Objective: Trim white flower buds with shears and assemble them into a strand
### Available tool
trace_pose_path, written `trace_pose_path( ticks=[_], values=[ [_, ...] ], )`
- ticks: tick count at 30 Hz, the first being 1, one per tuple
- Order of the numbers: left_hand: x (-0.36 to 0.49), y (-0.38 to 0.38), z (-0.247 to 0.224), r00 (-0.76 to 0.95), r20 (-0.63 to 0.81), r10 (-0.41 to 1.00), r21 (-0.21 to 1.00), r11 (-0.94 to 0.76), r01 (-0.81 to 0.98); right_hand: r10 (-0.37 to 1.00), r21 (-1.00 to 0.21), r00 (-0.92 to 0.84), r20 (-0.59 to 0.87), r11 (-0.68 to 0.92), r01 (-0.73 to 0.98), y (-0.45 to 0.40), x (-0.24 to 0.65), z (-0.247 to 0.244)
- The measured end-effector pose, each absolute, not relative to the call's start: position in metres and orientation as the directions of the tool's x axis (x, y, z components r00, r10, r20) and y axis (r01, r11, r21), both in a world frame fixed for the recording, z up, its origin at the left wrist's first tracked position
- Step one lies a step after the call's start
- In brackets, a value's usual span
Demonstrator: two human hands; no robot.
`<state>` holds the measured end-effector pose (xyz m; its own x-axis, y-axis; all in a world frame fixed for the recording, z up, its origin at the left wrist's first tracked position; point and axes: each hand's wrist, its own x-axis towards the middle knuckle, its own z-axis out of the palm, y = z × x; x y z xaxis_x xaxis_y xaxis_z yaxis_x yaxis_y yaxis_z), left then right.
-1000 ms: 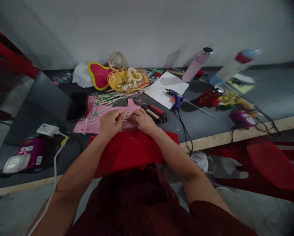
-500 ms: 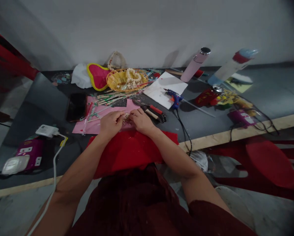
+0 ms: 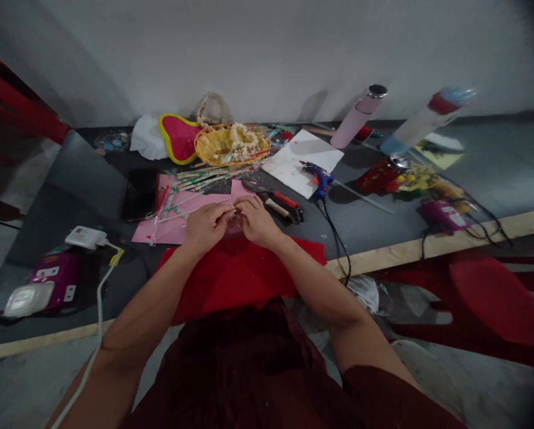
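Gray wall (image 3: pixel 267 59) is rising behind a dark tabletop (image 3: pixel 508 170), where a person in a dark red garment (image 3: pixel 249 369) is working with bare hands amid craft supplies. Left hand (image 3: pixel 207 227) and right hand (image 3: pixel 258 223) are meeting at the near side of the table, their fingertips close together and pinching a small pale piece (image 3: pixel 233 210) between them. Fingers are hiding most of the piece, which is sitting above the near edge of a pink sheet (image 3: pixel 166 232). Red cloth (image 3: pixel 240 280) is spreading below the wrists, covering the table's front edge.

Just beyond the right hand, red-handled pliers (image 3: pixel 281 198) are lying beside the pink sheet, while a dark phone (image 3: pixel 139 193) is resting at the sheet's left side. Thin sticks (image 3: pixel 204 176) are lying in a loose pile farther back, in front of a yellow wicker basket (image 3: pixel 208 154) that is holding a pale beaded strand (image 3: pixel 245 141). Another beaded loop (image 3: pixel 203 109) is standing behind the basket, near a pink cushion with yellow trim (image 3: pixel 180 138).

To the right, a blue glue gun (image 3: pixel 320 180) is lying partly across a white board (image 3: pixel 285 170), its black cord (image 3: pixel 336 241) trailing over the table's edge. Pink flask (image 3: pixel 356 122) and red can (image 3: pixel 378 174) are standing nearby. At far left, a white charger (image 3: pixel 87 236) is lying near a purple power strip (image 3: pixel 56 274).
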<state>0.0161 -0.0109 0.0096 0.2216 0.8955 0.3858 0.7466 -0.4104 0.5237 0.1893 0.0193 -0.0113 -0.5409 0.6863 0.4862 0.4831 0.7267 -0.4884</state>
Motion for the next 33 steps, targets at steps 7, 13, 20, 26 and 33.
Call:
trace_pose_path(
  ticks=[7, 13, 20, 26, 33],
  values=[
    [0.016, -0.012, 0.011, 0.21, 0.365, 0.907, 0.518, -0.385, 0.764, 0.71, -0.582, -0.51, 0.486, 0.698, 0.418, 0.017, 0.19, -0.008],
    [0.018, -0.013, 0.013, 0.207, 0.326, 0.923, 0.512, -0.356, 0.782, 0.721, -0.624, -0.436, 0.539, 0.689, 0.368, 0.016, 0.194, 0.0],
    [0.018, -0.012, 0.011, 0.23, 0.312, 0.922, 0.51, -0.367, 0.778, 0.725, -0.616, -0.435, 0.534, 0.686, 0.388, 0.016, 0.196, -0.001],
    [0.016, -0.012, 0.008, 0.273, 0.329, 0.904, 0.42, -0.399, 0.815, 0.674, -0.529, -0.474, 0.566, 0.738, 0.419, 0.016, 0.198, 0.004],
    [0.017, -0.014, 0.006, 0.297, 0.316, 0.901, 0.352, -0.402, 0.845, 0.677, -0.506, -0.493, 0.546, 0.736, 0.45, 0.016, 0.197, 0.004]
  ],
)
